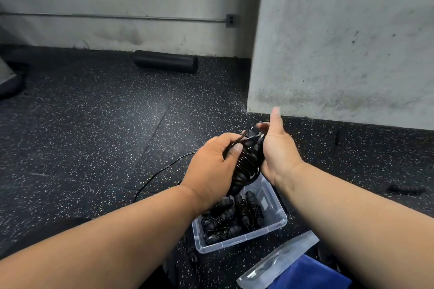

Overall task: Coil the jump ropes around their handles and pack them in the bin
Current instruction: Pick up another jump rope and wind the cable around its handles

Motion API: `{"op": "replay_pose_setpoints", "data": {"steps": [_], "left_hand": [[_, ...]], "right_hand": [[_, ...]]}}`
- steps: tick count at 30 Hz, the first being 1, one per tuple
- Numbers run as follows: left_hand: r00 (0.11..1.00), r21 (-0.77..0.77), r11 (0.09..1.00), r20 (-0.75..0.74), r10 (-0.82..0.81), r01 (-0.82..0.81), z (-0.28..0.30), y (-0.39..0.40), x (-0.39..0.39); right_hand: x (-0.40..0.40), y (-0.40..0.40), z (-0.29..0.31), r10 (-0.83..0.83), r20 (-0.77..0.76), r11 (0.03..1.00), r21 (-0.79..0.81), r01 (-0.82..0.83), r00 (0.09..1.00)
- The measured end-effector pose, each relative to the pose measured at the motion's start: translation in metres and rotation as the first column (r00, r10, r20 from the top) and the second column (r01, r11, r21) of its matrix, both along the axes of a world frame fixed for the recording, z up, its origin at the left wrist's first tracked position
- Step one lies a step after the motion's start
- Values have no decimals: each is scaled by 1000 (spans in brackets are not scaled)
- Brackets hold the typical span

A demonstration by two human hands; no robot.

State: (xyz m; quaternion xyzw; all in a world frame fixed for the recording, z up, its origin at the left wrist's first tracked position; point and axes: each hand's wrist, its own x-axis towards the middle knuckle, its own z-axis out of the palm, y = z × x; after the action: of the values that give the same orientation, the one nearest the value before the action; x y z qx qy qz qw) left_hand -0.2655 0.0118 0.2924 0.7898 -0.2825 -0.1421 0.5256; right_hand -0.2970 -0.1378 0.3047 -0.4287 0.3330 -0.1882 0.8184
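Observation:
I hold a black jump rope (249,162) upright between both hands, its thin cord wound in many turns around the paired handles. My left hand (211,166) grips the lower part and pinches the cord near the top. My right hand (277,148) cups the other side, fingers at the handle tops. Directly below stands a clear plastic bin (274,225) on the floor, holding several coiled black jump ropes (234,216). A loose black cord (162,171) trails over the floor to the left of the bin.
Black speckled rubber floor. A concrete pillar (340,42) rises at the right, a wall behind. A black foam roller (165,61) lies by the wall. One more black jump rope (406,189) lies at the far right. A clear bin lid (279,260) and blue cloth (312,274) sit near me.

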Motion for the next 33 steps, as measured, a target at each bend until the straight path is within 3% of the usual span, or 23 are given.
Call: {"op": "replay_pose_setpoints", "data": {"steps": [4,7,9,13,17,23,25,29,33], "left_hand": [[994,-52,993,-5,106,-106,4,1,11],[983,-86,982,-81,162,-169,6,2,20],[980,-86,979,-92,179,-187,4,3,23],[979,-67,980,-98,181,-188,-2,6,27],[980,-23,982,-75,183,-186,-4,8,29],[986,24,987,-33,161,-160,-8,8,26],[989,36,988,-25,149,-148,-9,7,24],[990,45,990,-38,133,-131,-7,6,22],[988,102,987,110,111,-122,-1,9,27]], "right_hand": [[-11,6,3,222,53,955,-216,-206,974],[-21,1,1,274,-92,751,-601,-273,957],[-25,-2,1,282,-178,597,-737,-318,943],[-28,-11,5,292,-321,378,-827,-417,901],[-29,-14,9,276,-392,62,-904,-423,877],[-29,-9,7,88,-511,-293,-834,-468,855],[-28,-10,3,89,-484,-262,-855,-448,871],[-29,-17,-5,151,-444,-23,-895,-446,883],[-27,-14,-9,218,-505,191,-817,-544,835]]}}
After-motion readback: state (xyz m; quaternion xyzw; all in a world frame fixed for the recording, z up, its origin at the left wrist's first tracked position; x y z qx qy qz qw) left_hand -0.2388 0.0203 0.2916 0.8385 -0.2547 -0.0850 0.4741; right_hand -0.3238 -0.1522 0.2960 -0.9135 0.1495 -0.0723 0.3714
